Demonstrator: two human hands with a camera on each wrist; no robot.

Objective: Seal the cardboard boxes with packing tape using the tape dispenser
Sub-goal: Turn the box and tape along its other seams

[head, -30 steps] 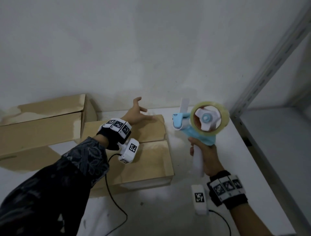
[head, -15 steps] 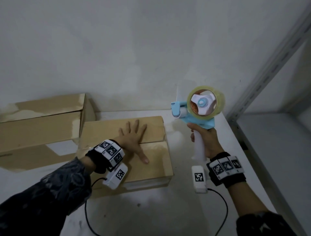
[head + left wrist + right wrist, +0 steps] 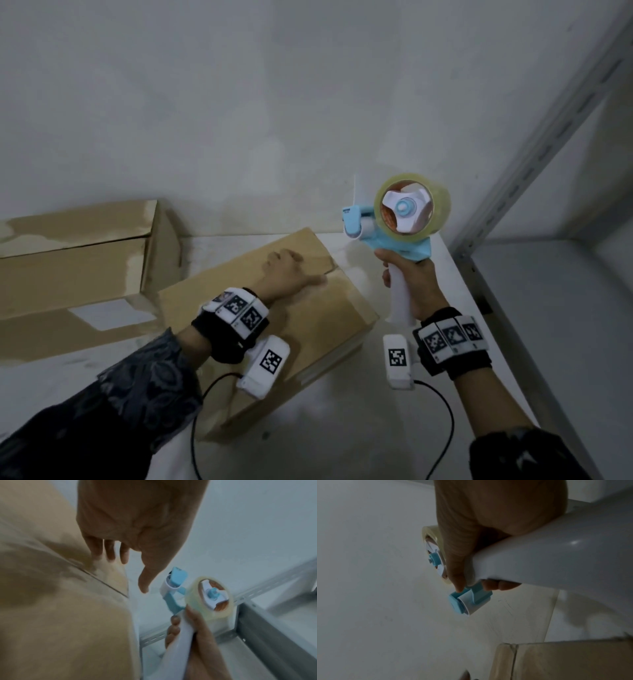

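Note:
A brown cardboard box [image 3: 325, 342] lies at an angle on the white table [image 3: 342, 452], flaps down with the seam showing. My left hand [image 3: 286, 272] lies on its top near the far edge, fingers curled over that edge and thumb stretched along the seam; the left wrist view shows the left hand [image 3: 137, 527] on the box [image 3: 60, 615]. To the right, my right hand [image 3: 411, 287] grips the white handle of the blue tape dispenser [image 3: 394, 236], raised above the table and off the box. Its clear tape roll [image 3: 412, 205] faces me. The dispenser [image 3: 556, 561] and the box [image 3: 565, 660] also show in the right wrist view.
A larger cardboard box [image 3: 68, 274] with a white label stands at the back left against the wall. A grey metal shelf frame [image 3: 548, 137] borders the table on the right. Black cables [image 3: 198, 428] trail from both wrist cameras over the table front.
The box has turned from square to angled, its right end swung away from me. My left hand went from flat with spread fingers to curled at the far edge. The dispenser stayed raised on the right.

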